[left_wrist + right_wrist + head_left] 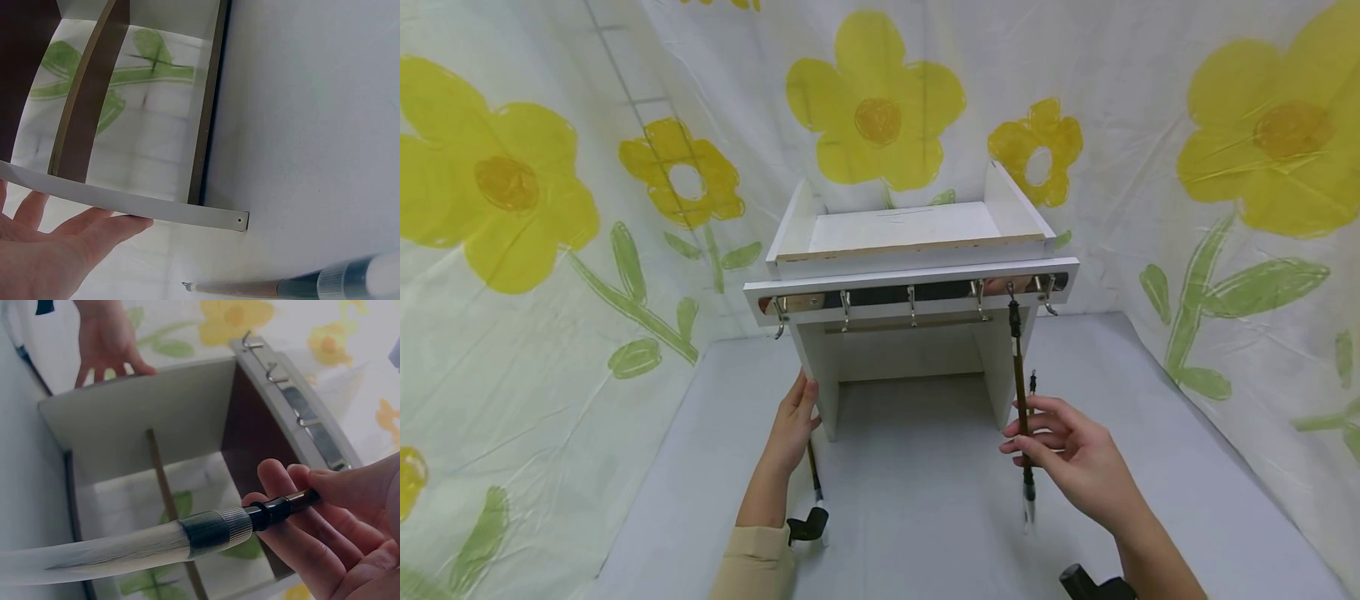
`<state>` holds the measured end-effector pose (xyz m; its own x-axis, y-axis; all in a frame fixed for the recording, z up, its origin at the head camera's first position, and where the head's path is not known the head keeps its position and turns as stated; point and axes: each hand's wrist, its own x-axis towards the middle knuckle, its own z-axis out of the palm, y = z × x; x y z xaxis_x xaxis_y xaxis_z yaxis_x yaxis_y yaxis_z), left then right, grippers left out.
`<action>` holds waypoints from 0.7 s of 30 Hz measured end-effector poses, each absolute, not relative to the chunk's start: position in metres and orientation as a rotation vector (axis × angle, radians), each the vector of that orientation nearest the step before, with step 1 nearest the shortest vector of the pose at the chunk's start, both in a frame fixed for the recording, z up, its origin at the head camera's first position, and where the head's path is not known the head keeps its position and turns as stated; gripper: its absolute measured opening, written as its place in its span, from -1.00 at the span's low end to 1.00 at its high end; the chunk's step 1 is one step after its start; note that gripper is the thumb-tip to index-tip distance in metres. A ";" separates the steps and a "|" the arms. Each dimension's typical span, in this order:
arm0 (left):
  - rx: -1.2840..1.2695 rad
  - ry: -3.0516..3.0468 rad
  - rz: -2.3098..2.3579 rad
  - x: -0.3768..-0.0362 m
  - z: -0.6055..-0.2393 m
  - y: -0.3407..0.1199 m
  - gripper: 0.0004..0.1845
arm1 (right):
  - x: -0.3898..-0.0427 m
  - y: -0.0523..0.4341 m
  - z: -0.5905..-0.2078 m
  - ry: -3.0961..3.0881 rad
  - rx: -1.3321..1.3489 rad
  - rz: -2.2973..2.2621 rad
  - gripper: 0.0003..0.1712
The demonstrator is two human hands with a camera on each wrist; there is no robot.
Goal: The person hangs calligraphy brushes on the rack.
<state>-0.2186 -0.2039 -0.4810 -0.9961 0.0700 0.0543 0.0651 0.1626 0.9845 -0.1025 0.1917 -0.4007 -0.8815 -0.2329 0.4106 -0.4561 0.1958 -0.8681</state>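
Observation:
A white wooden rack [910,271] with a row of metal hooks [912,304] stands on the grey table [925,500]. My right hand [1063,450] pinches the dark handle of a long brush [1018,367], which hangs upright with its top end at a hook near the rack's right end. In the right wrist view, the brush's pale bristles [119,553] point left from my fingers [281,487]. My left hand [793,421] presses flat and open against the rack's left side panel [156,211]. A second brush [814,482] lies on the table by that hand.
Sheets printed with yellow flowers [872,108] close in the table at the back and on both sides. The rack's top tray [902,229] holds nothing. Black wrist mounts [808,525] show at the bottom.

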 end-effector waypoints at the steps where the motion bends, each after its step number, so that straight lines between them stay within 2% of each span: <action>1: 0.139 2.396 2.026 -0.219 -0.481 -0.204 -0.30 | -0.103 0.191 -0.401 -2.274 0.669 1.759 -0.53; 21: 0.145 2.412 2.006 -0.218 -0.480 -0.204 -0.30 | -0.108 0.184 -0.405 -2.269 0.694 1.780 -0.52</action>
